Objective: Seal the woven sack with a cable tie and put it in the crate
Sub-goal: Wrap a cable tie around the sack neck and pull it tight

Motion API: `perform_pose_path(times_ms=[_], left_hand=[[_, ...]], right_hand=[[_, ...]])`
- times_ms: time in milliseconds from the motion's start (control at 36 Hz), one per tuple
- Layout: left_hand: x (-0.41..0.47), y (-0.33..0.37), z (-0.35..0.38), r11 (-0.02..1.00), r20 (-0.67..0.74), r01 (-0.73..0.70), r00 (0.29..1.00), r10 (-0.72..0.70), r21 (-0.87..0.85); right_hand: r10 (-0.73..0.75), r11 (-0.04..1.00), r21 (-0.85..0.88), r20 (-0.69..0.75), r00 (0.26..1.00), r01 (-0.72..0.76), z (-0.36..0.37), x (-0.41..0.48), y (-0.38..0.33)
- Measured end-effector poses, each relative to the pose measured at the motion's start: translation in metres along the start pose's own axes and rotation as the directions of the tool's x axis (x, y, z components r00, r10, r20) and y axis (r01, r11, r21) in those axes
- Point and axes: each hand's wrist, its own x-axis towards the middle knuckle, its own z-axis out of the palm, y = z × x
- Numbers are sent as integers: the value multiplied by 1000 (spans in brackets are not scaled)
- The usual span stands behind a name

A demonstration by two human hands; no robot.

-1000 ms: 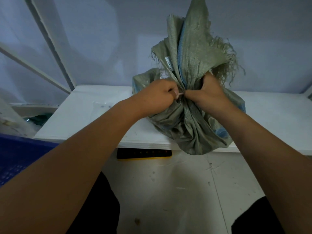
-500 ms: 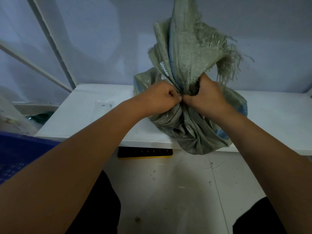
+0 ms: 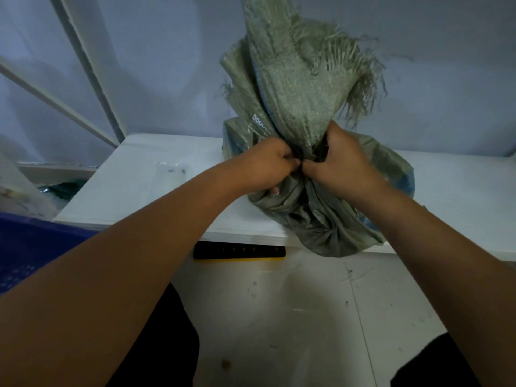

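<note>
As the woven sack (image 3: 304,107) is gripped at its neck by left hand (image 3: 269,166) and right hand (image 3: 344,166), unbunching is risked by slippage.

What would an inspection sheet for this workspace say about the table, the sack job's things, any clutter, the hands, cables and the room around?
Surface: white table; the woven sack stands on it, its bottom bulging over the front edge.
Job's things: sack's neck gathered, frayed top upright; cable tie hidden by the hands; blue crate at the left, beside the table.
Clutter: clear plastic bag lying on the table; black-and-yellow bar under its front edge.
Hands: left hand and right hand both grip the sack's neck, knuckles nearly meeting.
Cables: nothing seen.
Surroundings: pale wall, white frame bars, speckled floor.
</note>
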Motion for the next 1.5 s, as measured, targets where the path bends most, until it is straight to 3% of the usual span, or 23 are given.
perform_pose_path(times_ms=[194, 472, 611, 833, 1194, 1500], left_hand=[[-2, -2, -6, 998, 12, -46, 999, 46, 50], [-1, 3, -6, 986, -90, -115, 988, 127, 124], [0, 1, -4, 974, -97, -126, 984, 147, 189], [-5, 7, 1, 962, -39, -51, 997, 64, 269], [-11, 25, -8, 989, -154, -80, 983, 99, 124], [-11, 22, -7, 987, -205, -162, 966, 160, 3]], right_hand=[[-5, 998, -59, 15, 1000, 5, 3, 0, 4], [104, 988, 116, 22, 994, -106, 4, -1, 7], [123, 987, 97, 35, 992, -126, 3, -2, 8], [59, 996, 71, 32, 998, -62, 3, -4, 4], [63, 974, 219, -49, 997, -51, -3, -2, 2], [81, 976, 208, -91, 992, -61, -7, -2, 7]])
